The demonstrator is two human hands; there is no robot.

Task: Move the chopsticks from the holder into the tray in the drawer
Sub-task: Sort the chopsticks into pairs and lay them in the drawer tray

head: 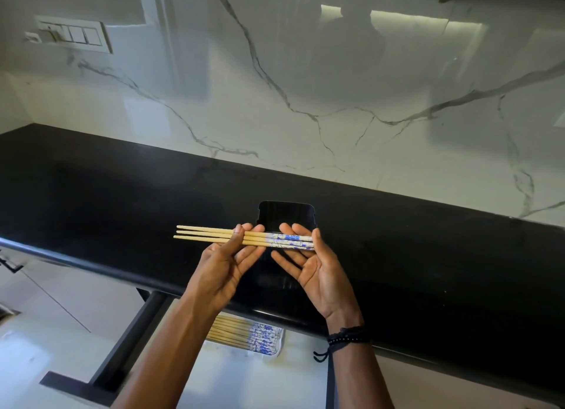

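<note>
Three wooden chopsticks (211, 235) with blue-and-white patterned ends lie level across both my palms, above the black counter. My left hand (227, 257) pins them with its thumb near their middle. My right hand (308, 263) cradles the patterned ends, thumb against their tips. Right behind my hands stands the black holder (286, 214); I cannot see inside it. Below the counter edge the drawer (143, 326) is pulled out, and its white tray (279, 343) holds several more of the same chopsticks (244, 335), partly hidden by my left forearm.
The black counter (122, 194) runs along a white marble wall (305, 87). A switch panel (73, 35) sits on the wall at the upper left. White cabinet fronts (61, 301) lie to the left of the open drawer.
</note>
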